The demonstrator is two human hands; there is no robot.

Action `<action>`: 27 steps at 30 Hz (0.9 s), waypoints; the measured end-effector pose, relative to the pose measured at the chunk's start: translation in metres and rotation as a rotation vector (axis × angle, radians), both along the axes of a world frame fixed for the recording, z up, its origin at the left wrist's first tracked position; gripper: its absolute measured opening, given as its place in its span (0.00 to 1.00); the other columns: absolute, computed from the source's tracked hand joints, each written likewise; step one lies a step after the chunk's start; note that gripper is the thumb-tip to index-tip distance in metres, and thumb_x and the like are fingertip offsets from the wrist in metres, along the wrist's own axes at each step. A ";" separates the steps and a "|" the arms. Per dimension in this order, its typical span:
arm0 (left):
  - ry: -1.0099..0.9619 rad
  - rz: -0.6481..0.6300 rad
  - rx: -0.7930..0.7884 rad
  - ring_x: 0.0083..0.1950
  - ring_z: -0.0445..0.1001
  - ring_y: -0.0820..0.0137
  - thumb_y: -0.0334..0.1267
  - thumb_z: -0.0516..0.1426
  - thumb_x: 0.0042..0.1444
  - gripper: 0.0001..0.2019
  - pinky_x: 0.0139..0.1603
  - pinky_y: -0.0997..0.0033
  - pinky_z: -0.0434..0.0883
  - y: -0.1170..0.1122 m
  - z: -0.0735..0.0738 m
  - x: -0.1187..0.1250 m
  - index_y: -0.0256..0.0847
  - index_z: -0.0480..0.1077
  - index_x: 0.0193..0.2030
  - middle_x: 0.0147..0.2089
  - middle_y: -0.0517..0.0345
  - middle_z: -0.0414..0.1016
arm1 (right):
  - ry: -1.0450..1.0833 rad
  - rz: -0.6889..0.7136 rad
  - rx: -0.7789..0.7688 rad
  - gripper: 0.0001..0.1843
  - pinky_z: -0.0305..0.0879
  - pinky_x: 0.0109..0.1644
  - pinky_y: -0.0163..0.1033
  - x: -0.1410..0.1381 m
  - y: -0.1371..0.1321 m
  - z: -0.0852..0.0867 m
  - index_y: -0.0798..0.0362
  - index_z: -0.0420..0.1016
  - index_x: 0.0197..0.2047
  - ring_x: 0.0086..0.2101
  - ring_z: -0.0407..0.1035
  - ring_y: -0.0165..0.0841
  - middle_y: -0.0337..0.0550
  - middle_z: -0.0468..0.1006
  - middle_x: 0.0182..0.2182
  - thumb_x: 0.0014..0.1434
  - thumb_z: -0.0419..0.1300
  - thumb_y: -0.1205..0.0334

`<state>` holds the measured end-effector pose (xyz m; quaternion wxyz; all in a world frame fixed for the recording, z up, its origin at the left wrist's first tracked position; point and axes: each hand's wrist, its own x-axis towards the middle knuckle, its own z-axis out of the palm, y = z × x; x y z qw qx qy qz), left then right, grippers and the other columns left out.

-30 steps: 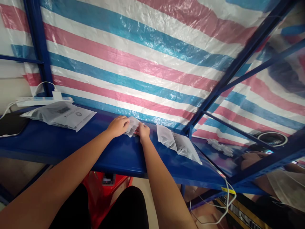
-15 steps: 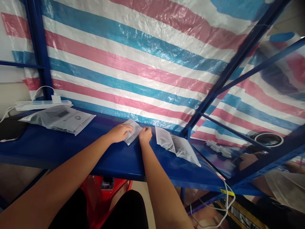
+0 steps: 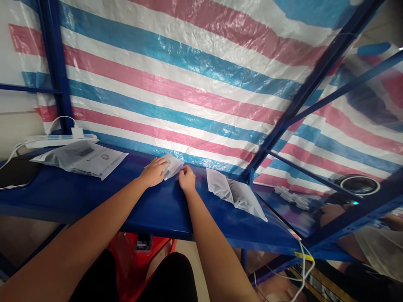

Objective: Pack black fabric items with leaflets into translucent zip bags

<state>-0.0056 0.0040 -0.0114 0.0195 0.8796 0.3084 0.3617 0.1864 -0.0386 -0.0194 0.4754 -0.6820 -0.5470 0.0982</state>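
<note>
Head view looks down on a blue tabletop (image 3: 94,191) that stands against a striped tarp (image 3: 189,84). Both hands meet at a small white pouch (image 3: 173,165), which lies near the back edge of the tabletop, close to the tarp. The left hand (image 3: 154,171) is curled over the left part of the pouch, fingers bent and grasping it, probably so that the thin plastic does not slide on the smooth surface. The right hand (image 3: 187,181) is closed at the near right corner and seems to pinch it with the fingertips; the exact contact is too small to see. With one hand on each side, the pouch is kept flat and stretched.

Just right of the hands lie more pouches (image 3: 234,193), overlapped in a loose row within easy reach. Well apart on the left lie larger clear bags (image 3: 82,157), with a power strip (image 3: 59,139) behind them and a dark phone (image 3: 15,173) at the edge.
</note>
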 end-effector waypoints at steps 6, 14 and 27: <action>-0.013 -0.122 -0.059 0.65 0.65 0.56 0.27 0.59 0.44 0.22 0.60 0.53 0.69 -0.001 0.007 -0.012 0.46 0.67 0.48 0.63 0.51 0.68 | -0.143 0.185 -0.027 0.12 0.64 0.41 0.38 -0.007 -0.004 -0.001 0.47 0.69 0.43 0.33 0.73 0.35 0.35 0.77 0.28 0.57 0.54 0.69; -0.060 -0.025 0.122 0.51 0.70 0.60 0.27 0.55 0.56 0.06 0.54 0.57 0.68 -0.010 0.019 -0.006 0.43 0.67 0.32 0.46 0.54 0.75 | -0.342 0.253 0.202 0.20 0.69 0.46 0.40 -0.019 -0.017 0.007 0.49 0.71 0.50 0.38 0.71 0.36 0.42 0.75 0.39 0.52 0.60 0.64; -0.096 -0.060 0.121 0.47 0.74 0.63 0.32 0.54 0.61 0.07 0.50 0.62 0.71 -0.012 0.023 -0.005 0.45 0.73 0.36 0.41 0.55 0.77 | -0.495 0.269 0.357 0.15 0.68 0.54 0.42 -0.025 -0.019 0.014 0.49 0.80 0.50 0.49 0.69 0.40 0.48 0.77 0.46 0.69 0.53 0.60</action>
